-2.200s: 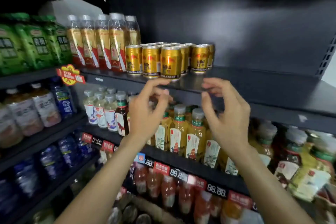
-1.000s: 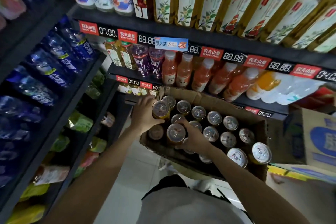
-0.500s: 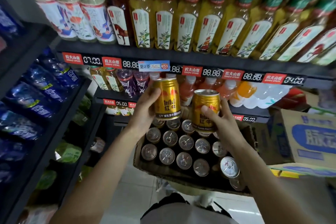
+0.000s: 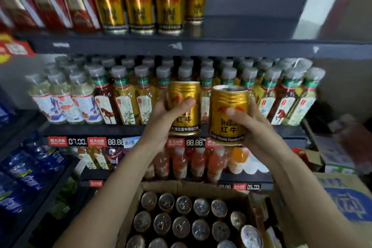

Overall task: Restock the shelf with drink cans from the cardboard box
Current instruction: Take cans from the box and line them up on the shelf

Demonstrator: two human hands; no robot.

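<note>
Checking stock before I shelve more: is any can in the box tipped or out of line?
Yes: one can at the right edge of the cardboard box leans, its lid tilted, while the others stand upright in rows.

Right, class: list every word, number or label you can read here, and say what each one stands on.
"红牛": gold can in the right hand.
"牛", other characters covered: gold can in the left hand.
"07.00": price tag on the shelf edge.
"88.88": price tag.
"05.00": lower price tag.
Bottle labels, red brand tags, blue carton print: too blurred.
</note>
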